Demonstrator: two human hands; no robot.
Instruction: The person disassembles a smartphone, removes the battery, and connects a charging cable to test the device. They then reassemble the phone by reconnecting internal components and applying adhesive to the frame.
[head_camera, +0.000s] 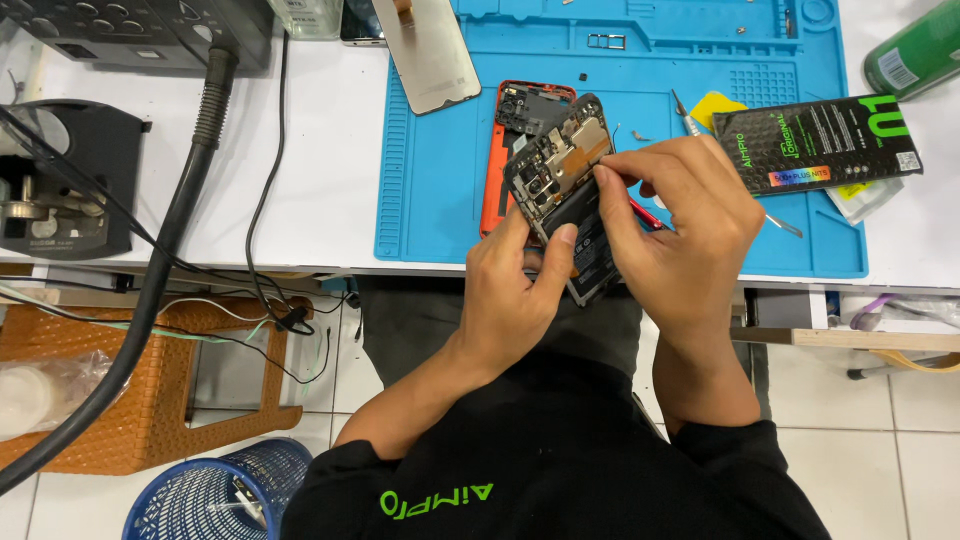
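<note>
Phone: an opened phone (565, 190) with its back off, flat and rectangular, showing a dark battery, metal shields and small gold-coloured parts. It is held up over the near edge of the counter, between both hands.
Long axis: it runs from upper left to lower right, the camera end pointing up and away from the person, the lower end tilted toward the lap.
Left hand: the left hand (510, 295) is clamped on the phone from below, thumb pressed on the battery face and fingers behind.
Right hand: the right hand (680, 225) is closed, fingertips pinched together on the upper right edge of the phone; a thin red tool (645, 213) shows just under the fingers, though I cannot tell how it is held.
Mat: a blue rubber mat (440, 190) with ridged borders and moulded trays lies on the white counter (320, 150).
Back cover: an orange plastic back cover (497, 150) lies on the mat, just behind the phone.
Screen panel: a flat grey panel (430, 55) lies partly on the mat's far left corner.
Box: a black flat box (815, 145) with green print lies to the right, over a yellow pick (712, 106) and beside a metal screwdriver (690, 122).
Open room: bare mat lies left of the cover; the counter edge runs just under the hands.
Floor: an orange woven stool (150, 400) and a blue mesh bin (220, 495) stand below.
</note>
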